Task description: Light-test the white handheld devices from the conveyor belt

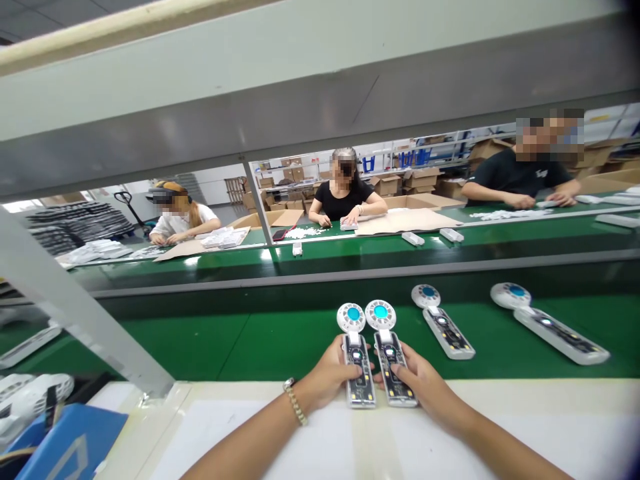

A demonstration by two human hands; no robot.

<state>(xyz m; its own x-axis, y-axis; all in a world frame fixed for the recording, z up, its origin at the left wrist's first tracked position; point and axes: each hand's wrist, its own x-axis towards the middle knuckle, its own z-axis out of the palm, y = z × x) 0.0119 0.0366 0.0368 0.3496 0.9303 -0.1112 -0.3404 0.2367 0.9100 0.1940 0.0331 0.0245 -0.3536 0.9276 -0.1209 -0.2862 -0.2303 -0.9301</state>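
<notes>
My left hand is closed round a white handheld device with a clear-fronted handle showing a dark circuit board and a round vented head with a blue centre. A second device of the same kind is gripped in my right hand. Both are held upright side by side, heads close together, with my thumbs on their fronts. Farther right on the green belt lie two more such devices, a nearer one and a larger-looking one.
A white worktop lies below my hands. At left stand a slanted post and a blue box beside white vented parts. A wide beam crosses overhead. Three co-workers sit across the belt, with white parts before them.
</notes>
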